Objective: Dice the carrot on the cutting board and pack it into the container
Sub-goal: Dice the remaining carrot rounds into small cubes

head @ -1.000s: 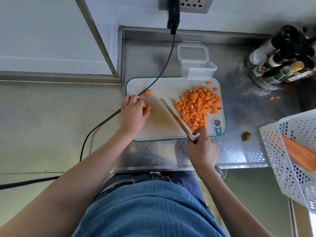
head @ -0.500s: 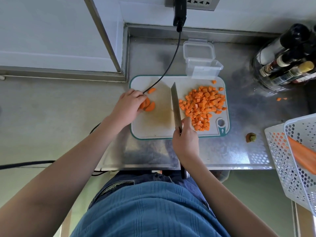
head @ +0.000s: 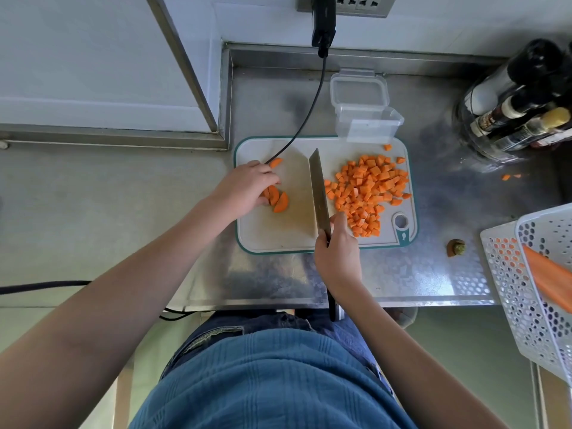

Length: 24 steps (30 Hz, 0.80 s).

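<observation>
Steel counter [head: 278, 280] carries a white board [head: 278, 236] w/ a pile of dice [head: 368, 190] on its right part. Left hand [head: 244, 190] pinches carrot slices [head: 277, 199] at the board's left. Right hand [head: 337, 252] grips a knife [head: 318, 193], blade between slices & dice. Open container [head: 368, 125] stands behind the board.

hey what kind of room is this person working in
Most likely a home kitchen. A steel counter holds a cutting board with diced carrot, the right hand grips a knife, and sauce bottles stand at the far right.
</observation>
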Motion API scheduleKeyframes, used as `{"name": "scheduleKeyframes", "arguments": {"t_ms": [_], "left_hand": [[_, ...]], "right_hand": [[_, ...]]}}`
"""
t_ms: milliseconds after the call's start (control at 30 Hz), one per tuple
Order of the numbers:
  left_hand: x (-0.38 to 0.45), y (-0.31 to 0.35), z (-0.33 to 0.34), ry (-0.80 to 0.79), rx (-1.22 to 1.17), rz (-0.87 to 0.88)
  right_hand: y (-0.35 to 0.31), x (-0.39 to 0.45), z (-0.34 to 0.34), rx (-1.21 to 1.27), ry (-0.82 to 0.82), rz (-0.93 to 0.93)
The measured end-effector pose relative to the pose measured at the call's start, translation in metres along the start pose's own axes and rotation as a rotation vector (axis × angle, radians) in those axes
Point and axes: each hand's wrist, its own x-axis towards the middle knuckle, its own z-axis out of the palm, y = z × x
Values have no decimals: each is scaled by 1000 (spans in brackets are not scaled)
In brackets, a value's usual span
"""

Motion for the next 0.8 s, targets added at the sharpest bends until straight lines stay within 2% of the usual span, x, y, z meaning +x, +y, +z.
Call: {"name": "scheduleKeyframes", "arguments": {"t_ms": [167,367,800], "left_hand": [[0,-3,-2,-38,12,56],[-8,3,0,78,47,117],[-14,3,6,66,1,51]], "right_hand": [[2,2,-1,11,-14,16],[4,2,-2,19,-18,18],[7,3,-3,18,-21,16]]}}
